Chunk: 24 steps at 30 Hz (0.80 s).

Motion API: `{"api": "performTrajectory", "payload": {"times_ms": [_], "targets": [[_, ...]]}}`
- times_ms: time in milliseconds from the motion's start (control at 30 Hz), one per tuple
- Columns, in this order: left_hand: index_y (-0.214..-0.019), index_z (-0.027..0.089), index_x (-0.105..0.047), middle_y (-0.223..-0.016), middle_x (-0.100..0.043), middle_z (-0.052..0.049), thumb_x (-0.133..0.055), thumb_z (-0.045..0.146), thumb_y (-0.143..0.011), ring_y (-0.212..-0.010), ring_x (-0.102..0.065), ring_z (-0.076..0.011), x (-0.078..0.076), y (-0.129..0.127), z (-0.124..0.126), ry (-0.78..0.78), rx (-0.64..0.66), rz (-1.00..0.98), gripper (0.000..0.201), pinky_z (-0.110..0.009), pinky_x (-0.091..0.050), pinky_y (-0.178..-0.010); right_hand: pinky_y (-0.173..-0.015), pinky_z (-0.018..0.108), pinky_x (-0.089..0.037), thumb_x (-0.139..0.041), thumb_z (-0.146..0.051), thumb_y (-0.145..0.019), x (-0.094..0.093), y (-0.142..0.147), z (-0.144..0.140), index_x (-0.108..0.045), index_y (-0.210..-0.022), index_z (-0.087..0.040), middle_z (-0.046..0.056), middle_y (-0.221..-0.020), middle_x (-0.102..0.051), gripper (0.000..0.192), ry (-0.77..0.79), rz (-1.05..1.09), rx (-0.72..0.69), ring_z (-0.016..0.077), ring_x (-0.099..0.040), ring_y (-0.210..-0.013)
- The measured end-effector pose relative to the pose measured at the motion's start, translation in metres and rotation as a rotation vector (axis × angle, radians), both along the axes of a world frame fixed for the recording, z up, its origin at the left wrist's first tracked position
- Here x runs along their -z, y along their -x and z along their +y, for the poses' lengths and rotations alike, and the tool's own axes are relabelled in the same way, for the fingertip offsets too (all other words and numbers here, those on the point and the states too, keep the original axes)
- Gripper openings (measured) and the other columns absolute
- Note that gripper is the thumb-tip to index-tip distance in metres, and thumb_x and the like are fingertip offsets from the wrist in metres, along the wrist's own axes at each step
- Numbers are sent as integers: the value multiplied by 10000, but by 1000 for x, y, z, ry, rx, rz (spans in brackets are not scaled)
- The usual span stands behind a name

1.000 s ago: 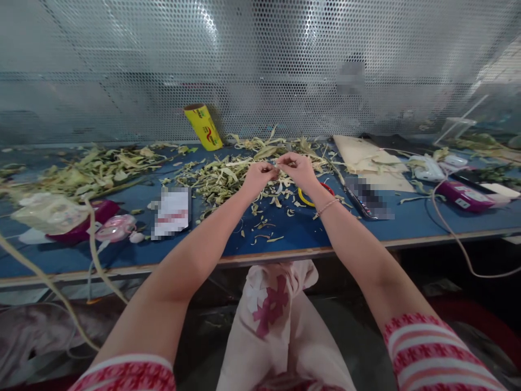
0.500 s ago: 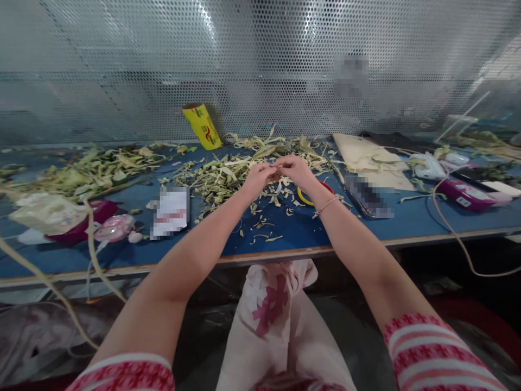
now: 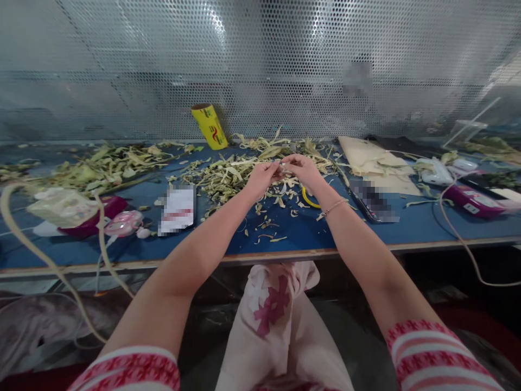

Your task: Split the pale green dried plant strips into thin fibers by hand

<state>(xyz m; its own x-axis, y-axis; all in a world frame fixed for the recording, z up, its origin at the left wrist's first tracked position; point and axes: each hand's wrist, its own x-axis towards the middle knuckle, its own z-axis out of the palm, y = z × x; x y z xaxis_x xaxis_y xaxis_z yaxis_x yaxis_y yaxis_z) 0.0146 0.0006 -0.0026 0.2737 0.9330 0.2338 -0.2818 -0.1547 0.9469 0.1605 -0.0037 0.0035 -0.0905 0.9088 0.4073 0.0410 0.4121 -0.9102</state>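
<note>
My left hand (image 3: 262, 178) and my right hand (image 3: 300, 166) meet over a pile of dried greenish plant pieces (image 3: 222, 182) on the blue tabletop (image 3: 293, 239). Fingertips of both hands are pinched together around something small and pale, too tiny to name. Beneath my right wrist a yellow ring (image 3: 310, 200) lies partly hidden. Loose shreds of plant (image 3: 266, 224) are scattered on the blue surface in front of my hands.
At the back leans a yellow cardboard tube (image 3: 210, 127) by the perforated metal wall (image 3: 260, 70). A phone (image 3: 372, 201) and tan cardboard (image 3: 368, 155) lie right. Leftward are a white packet (image 3: 178, 209), a pink gadget (image 3: 124, 222) and a leaf heap (image 3: 109, 165).
The view has shifted slightly, so the table things appear a little further right. My hands stay together over the pile, fingers still pinched, with small finger movements.
</note>
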Motion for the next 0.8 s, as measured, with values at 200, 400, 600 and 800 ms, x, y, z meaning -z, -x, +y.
{"api": "performTrajectory", "payload": {"times_ms": [200, 400, 600, 800], "targets": [[-650, 128, -593, -592, -575, -2, -706, 425, -765, -607, -586, -85, 0, 2, 2, -22, -66, 52, 337, -287, -554, -744, -658, 260, -493, -662, -276, -679, 0, -2, 1, -651, -794, -179, -21, -694, -592, 151, 7, 2, 103, 104, -554, -660], [-701, 140, -616, -607, -602, -1, -740, 437, -722, -604, -600, -91, 2, 3, 3, -57, -60, 85, 322, -288, -575, -725, -636, 259, -507, -696, -268, -665, -2, -1, -2, -641, -817, -190, -2, -753, -613, 180, 24, 36, 133, 113, -562, -685], [-700, 131, -614, -573, -591, 18, -786, 410, -674, -571, -584, -73, 1, 3, 5, -62, -44, 59, 329, -262, -566, -701, -823, 303, -517, -761, -202, -609, -2, -5, 0, -653, -894, -190, 6, -835, -656, 305, 83, 141, -38, 127, -610, -813], [-761, 122, -656, -589, -605, 26, -794, 355, -662, -574, -582, -65, 0, 3, 3, -107, -9, 18, 288, -250, -550, -692, -915, 311, -527, -698, -93, -634, -9, -11, -7, -651, -974, -208, 8, -912, -708, 363, 154, 228, -152, 134, -649, -902]]}}
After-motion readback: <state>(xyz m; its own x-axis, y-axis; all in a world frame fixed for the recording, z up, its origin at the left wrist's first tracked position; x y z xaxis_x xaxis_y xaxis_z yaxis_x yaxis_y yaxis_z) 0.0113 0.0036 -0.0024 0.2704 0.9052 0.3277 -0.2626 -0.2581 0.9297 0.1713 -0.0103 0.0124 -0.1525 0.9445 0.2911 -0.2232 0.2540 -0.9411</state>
